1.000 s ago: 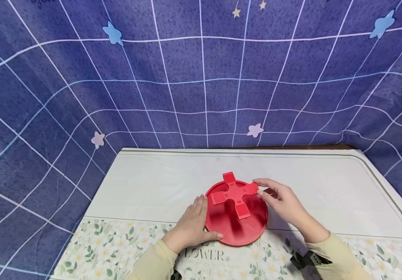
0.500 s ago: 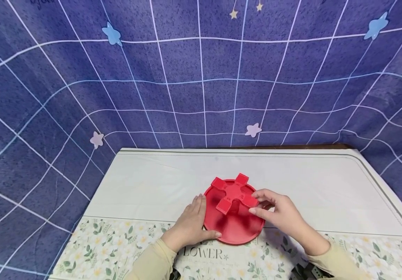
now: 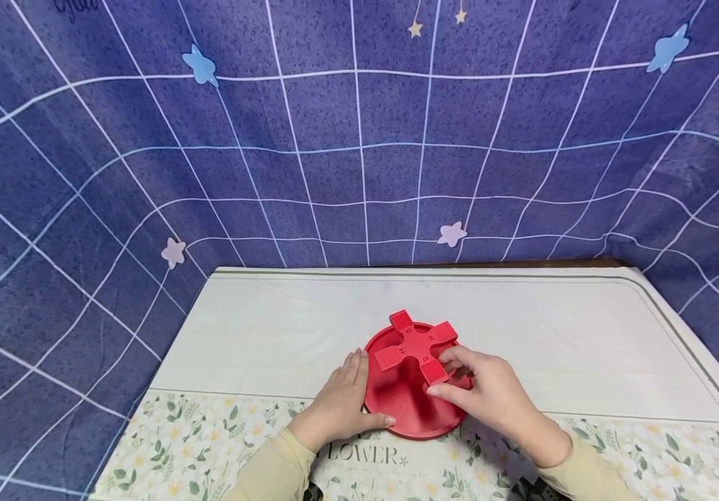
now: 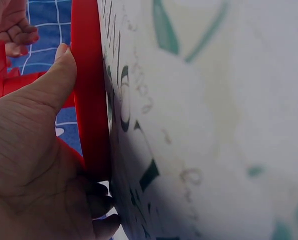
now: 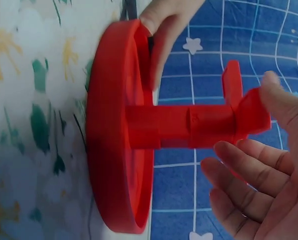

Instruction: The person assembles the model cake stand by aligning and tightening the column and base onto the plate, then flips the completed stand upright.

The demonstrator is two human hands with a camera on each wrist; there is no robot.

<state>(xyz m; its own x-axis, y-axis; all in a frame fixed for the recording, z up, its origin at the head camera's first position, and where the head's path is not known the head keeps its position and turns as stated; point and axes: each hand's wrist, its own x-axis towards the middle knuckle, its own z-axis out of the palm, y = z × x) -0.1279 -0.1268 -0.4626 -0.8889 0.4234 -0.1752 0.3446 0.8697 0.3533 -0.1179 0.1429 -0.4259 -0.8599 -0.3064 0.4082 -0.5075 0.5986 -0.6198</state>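
Observation:
A red round dish-like base [image 3: 420, 421] with a raised rim sits on the table. From its middle rises a thick red post [image 5: 173, 126], topped by a flat four-armed red cross [image 3: 417, 344] with small numbers on its arms. Against the left side of the base lies my left hand [image 3: 342, 396], fingers straight along the rim and thumb at the front edge. My right hand [image 3: 487, 390] pinches the near right arm of the cross between thumb and fingers. In the right wrist view the thumb touches that arm, with the other fingers loosely bent below it.
Under the base is a white tabletop cover [image 3: 284, 327] with a floral band [image 3: 209, 445] and lettering along the front. A blue curtain [image 3: 309, 174] with a grid and stars hangs behind and at both sides.
The cross has turned clockwise, then stands at a new angle. My right hand has moved left and toward the front along with an arm. The left hand and the base stay in place.

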